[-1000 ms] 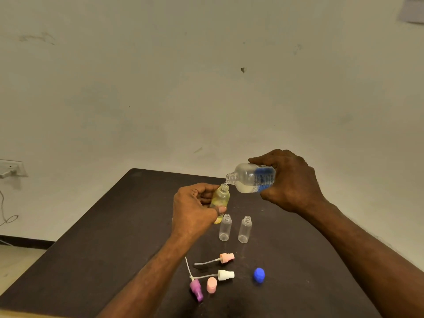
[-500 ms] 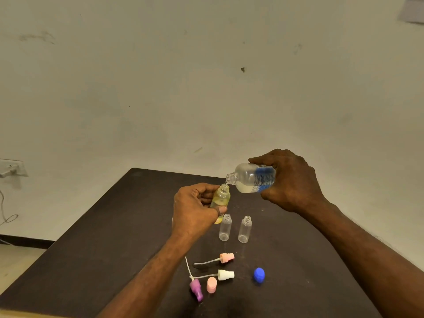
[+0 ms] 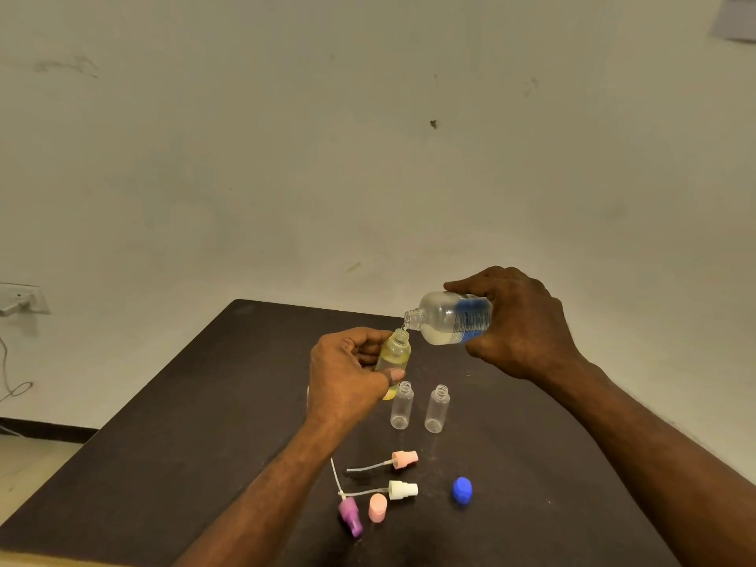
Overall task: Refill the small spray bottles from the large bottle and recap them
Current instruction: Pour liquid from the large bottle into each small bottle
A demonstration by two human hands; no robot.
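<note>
- Right hand (image 3: 519,325) wrapped around the large bottle (image 3: 450,319), held tipped almost flat above the desk (image 3: 172,423), open neck pointing left and slightly down.
- Large bottle: clear plastic, some pale liquid pooled along its lower side. Blue label with rows of print; the writing is too small and blurred to read, no brand made out.
- Left hand (image 3: 347,378) grips a small yellow-tinted bottle (image 3: 393,356) between thumb and fingers, raised off the desk, close to upright, uncapped.
- Mouth of the large bottle sits just above and touching, or very nearly touching, the rim of the small yellow-tinted bottle. Whether a stream is running I cannot tell.
- Two small clear bottles (image 3: 401,411) (image 3: 437,409) stand upright on the desk side by side, near the left hand, both open-topped.
- Nearer the camera, loose on the desk: pink spray head (image 3: 404,461) with its dip tube lying leftward; white spray head (image 3: 403,490), tube also leftward; purple spray head (image 3: 351,516) lying with its tube angled up and away; a pink cap (image 3: 377,508) standing beside it.
- Blue cap (image 3: 462,491) lies apart to the right of the spray heads.
- Plain pale wall (image 3: 368,157) behind, a few scuffs; a wall socket (image 3: 20,298) at the left edge with a cable hanging below it.
</note>
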